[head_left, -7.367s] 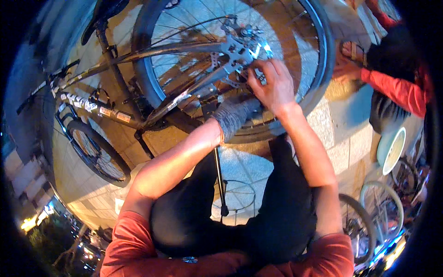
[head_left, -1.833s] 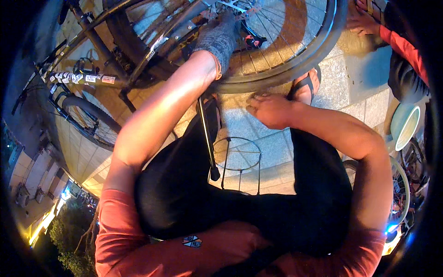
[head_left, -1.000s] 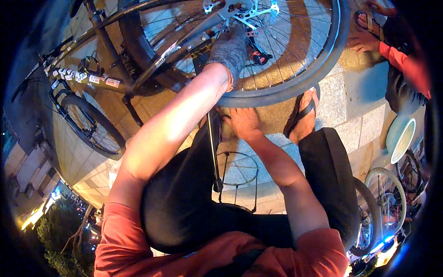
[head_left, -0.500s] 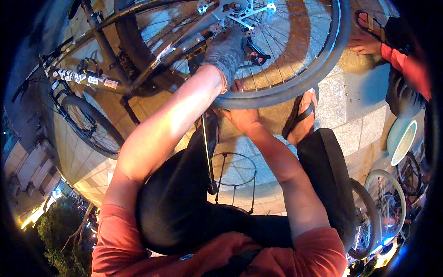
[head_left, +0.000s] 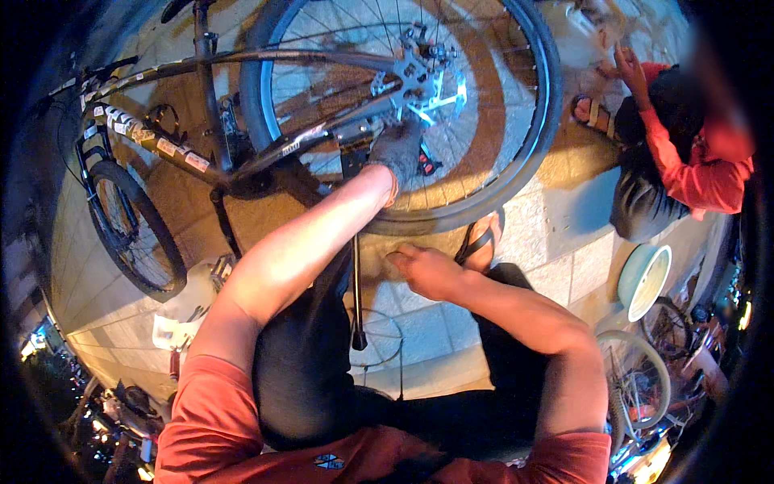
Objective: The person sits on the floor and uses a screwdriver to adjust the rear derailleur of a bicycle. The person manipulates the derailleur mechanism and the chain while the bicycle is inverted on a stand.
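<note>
Your right hand [head_left: 429, 271] now drawn back from rear tire [head_left: 451, 218]; fingers curled, grip cannot be told. Your gloved left hand [head_left: 395, 147] below rear dropout [head_left: 415, 85], grip hidden. Bicycle [head_left: 278, 152] ahead of you.

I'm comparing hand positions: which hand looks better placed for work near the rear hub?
Probably the gloved left hand: it appears just below the rear hub, inside the ring of the tyre, while the bare right hand is lower, outside that ring.
</note>
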Demonstrator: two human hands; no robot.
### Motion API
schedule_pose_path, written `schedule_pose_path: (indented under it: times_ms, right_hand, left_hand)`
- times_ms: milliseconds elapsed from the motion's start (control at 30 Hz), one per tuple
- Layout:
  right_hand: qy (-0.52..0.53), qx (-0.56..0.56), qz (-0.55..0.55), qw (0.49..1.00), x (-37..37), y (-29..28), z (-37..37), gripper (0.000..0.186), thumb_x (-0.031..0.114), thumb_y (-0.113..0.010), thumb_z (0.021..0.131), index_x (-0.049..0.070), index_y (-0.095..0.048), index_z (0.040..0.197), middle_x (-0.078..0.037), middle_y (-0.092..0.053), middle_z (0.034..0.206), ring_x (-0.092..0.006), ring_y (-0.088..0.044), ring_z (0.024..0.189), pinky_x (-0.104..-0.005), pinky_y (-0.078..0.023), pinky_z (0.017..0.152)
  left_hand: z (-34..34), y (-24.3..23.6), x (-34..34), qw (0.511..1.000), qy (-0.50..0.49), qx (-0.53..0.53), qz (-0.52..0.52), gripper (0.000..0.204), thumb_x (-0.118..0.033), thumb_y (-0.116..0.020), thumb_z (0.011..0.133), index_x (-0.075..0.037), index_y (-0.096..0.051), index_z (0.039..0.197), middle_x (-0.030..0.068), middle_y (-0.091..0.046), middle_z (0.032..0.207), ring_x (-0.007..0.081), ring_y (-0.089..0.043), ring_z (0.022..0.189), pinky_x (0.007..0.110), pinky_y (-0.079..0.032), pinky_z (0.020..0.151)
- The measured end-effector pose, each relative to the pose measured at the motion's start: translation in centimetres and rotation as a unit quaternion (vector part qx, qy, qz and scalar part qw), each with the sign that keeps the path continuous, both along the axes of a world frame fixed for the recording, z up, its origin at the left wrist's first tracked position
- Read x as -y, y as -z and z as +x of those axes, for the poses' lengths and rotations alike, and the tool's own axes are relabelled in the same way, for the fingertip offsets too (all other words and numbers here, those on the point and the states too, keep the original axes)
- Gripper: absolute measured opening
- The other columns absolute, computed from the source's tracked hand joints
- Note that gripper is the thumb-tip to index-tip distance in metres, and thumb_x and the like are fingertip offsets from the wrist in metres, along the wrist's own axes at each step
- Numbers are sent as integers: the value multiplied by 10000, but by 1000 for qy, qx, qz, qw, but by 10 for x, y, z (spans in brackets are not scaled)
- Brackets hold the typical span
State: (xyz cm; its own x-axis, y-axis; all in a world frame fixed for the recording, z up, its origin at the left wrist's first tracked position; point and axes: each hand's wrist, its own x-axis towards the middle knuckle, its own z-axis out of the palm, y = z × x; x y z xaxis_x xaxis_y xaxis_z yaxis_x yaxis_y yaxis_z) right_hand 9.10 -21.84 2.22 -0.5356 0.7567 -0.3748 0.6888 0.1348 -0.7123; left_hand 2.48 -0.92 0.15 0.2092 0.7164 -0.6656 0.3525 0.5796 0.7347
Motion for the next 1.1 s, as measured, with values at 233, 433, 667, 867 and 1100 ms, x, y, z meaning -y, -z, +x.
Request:
schedule_pose_path:
  times_ms: [233, 433, 667, 867, 1100]
  right_hand:
    - [320, -52, -169, 931, -55, -41, 68, 243, 137, -680, 956, -2, -692, 1155, -154, -749, 949, -278, -744, 921, -394, -581, 817]
    - [537, -409, -369, 639, -61, -3, 66, 264, -14, -639, 967, -101, -606, 1215, -184, -697, 1121, -313, -732, 979, -406, -623, 880]
    - [509, -435, -414, 617, -76, 3, 79, 217, 76, -649, 997, -77, -625, 1149, -180, -703, 1054, -315, -738, 915, -416, -640, 786]
    - [512, -436, -352, 651, -104, -1, 86, 245, 124, -641, 1021, -73, -611, 1163, -156, -689, 986, -272, -721, 793, -385, -634, 691]
    - [502, -447, -260, 693, -147, -27, 82, 293, 35, -612, 1011, -67, -594, 1285, -165, -722, 1056, -267, -744, 894, -358, -633, 778]
  left_hand:
    - [-14, 6, -5, 998, 41, -47, -11, 771, -650, -421, 1002, 28, -632, 1303, 287, -625, 1342, 470, -536, 1302, 454, -424, 1060]
    - [-15, -1, -9, 995, 62, -54, -60, 681, -562, -434, 1032, 41, -638, 1274, 280, -662, 1275, 455, -605, 1203, 463, -436, 1030]
    - [-19, 5, -7, 997, 47, -31, -44, 681, -541, -402, 1049, 66, -634, 1251, 298, -660, 1251, 454, -607, 1168, 467, -438, 986]
    - [-15, -6, -5, 999, 34, -26, -20, 670, -541, -415, 1051, 70, -659, 1180, 285, -697, 1122, 429, -647, 1031, 467, -461, 911]
    - [-14, 4, 1, 995, -38, 51, -78, 547, -477, -519, 1043, 36, -675, 1154, 224, -724, 1073, 328, -675, 961, 435, -492, 844]
